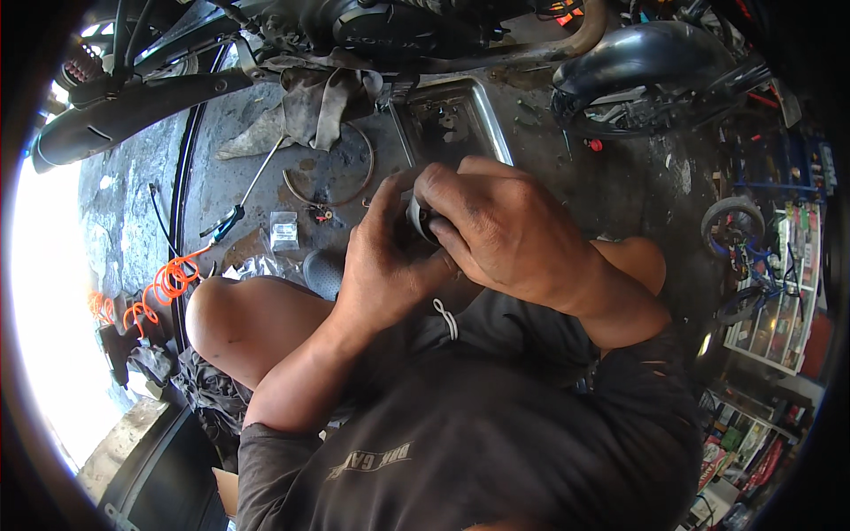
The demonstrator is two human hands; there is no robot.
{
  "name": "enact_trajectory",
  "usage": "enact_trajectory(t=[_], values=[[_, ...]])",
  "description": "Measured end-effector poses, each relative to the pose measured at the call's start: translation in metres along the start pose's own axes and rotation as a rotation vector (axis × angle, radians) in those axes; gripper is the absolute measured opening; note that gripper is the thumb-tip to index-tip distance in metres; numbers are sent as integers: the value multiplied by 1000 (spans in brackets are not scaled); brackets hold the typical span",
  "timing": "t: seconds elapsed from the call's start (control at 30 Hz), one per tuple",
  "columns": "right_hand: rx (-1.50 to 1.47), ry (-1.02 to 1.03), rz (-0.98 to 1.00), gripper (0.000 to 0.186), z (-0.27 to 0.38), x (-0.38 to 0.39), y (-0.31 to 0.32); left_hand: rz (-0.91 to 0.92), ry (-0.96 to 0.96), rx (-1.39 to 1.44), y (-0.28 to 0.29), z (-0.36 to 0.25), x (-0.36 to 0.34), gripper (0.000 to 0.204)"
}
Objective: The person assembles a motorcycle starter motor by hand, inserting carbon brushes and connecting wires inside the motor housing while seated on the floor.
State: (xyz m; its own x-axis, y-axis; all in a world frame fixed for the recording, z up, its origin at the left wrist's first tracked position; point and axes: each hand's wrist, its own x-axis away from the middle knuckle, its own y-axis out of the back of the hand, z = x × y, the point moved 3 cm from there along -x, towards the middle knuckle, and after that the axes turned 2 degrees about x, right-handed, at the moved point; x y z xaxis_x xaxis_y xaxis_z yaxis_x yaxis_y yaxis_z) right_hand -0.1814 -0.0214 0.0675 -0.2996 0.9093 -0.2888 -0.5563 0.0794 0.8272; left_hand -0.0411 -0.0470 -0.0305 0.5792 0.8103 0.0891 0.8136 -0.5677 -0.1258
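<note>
Both my hands are together above my lap, closed around a small round grey metal part (421,218) with a dark hollow. My left hand (382,261) grips it from the left side, thumb and fingers curled. From the right, my right hand (509,226) wraps over its top, with fingers bent around the rim. Most of the part is hidden by my fingers, so its exact kind does not show. Just beyond my hands, a shallow metal tray (502,140) lies on the floor, its bottom dark and wet-looking.
A motorcycle (398,31) stands across the far side, its wheel (651,75) at right. A grey rag (328,111), an air blow gun (228,223) with orange coiled hose (173,279), a clear packet (283,232) and a grey slipper (323,273) are left. Shelves (788,283) line the right.
</note>
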Motion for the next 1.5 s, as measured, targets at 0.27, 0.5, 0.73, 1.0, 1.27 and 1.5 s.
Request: enact_trajectory(t=[0.27, 0.5, 0.73, 1.0, 1.27, 1.5], values=[[-58, -61, 60, 20, -7, 1, -1, 40, -10, 293, -5, -4, -2, 77], [-5, -38, -151, 16, -4, 1, 18, 109, 136, 531, -3, -13, -1, 76], [58, -221, -286, 10, -32, 24, 60, 138, 106, 484, 3, -14, -1, 75], [85, -475, -319, 20, -79, 55, 50, 177, 145, 537, 5, -21, 0, 76], [204, -653, 655, 38, -183, 127, -106, -24, 16, 570, 24, -42, 1, 73], [197, -483, 528, 46, -186, 185, -261, -67, -22, 536, 21, -54, 9, 78]])
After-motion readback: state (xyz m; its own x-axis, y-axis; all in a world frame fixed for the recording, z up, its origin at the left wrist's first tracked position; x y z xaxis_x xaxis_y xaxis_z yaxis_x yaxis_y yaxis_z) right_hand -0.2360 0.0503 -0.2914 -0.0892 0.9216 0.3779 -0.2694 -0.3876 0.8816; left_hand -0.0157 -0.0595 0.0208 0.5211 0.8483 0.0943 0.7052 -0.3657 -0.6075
